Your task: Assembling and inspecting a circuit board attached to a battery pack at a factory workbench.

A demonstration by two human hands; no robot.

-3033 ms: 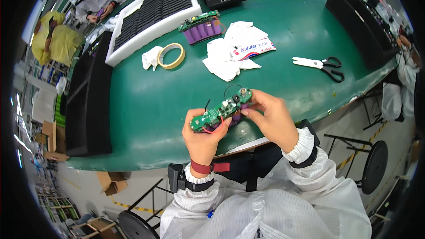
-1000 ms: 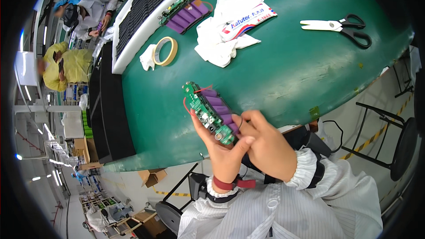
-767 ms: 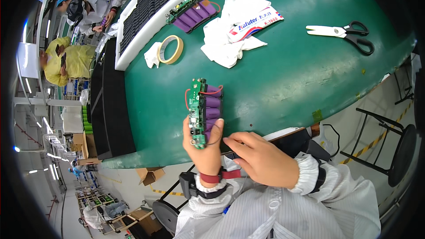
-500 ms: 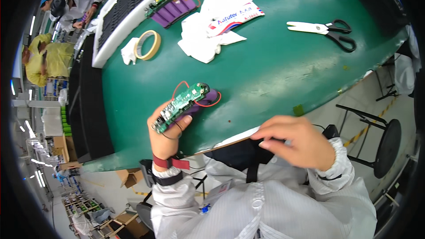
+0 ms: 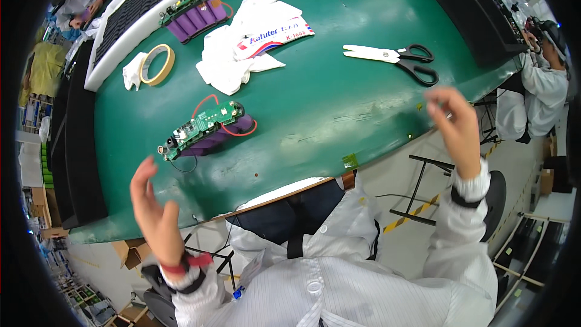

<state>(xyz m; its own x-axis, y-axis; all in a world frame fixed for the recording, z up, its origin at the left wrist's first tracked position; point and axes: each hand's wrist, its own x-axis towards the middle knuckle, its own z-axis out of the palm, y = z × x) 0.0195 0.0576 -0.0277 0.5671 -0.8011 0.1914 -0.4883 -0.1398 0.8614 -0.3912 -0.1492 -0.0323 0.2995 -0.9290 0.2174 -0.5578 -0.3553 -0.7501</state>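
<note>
A battery pack with purple cells and a green circuit board (image 5: 206,122) stands on the green mat at centre left, red wires looping from it and a thin dark wire at its near end. My left hand (image 5: 156,218) is off it, just nearer to me, fingers apart and holding nothing. Over the right side of the table my right hand (image 5: 459,127) is raised, its fingers loosely bent and apart, with nothing seen in them. Nearest to it lie scissors (image 5: 387,54) with white blades and black handles, their blades toward the left.
Behind are a second purple battery pack (image 5: 196,19), a white pouch (image 5: 272,37) on crumpled white cloths (image 5: 224,66), and a tape roll (image 5: 157,65). A white-edged black tray (image 5: 97,63) stands at far left, a black rack (image 5: 466,18) at right. Co-workers (image 5: 541,79) are beyond.
My left hand has let go of the battery pack, which now stands on the mat, and drawn back toward me. My right hand has swung out right toward the scissors. The view has shifted right.
</note>
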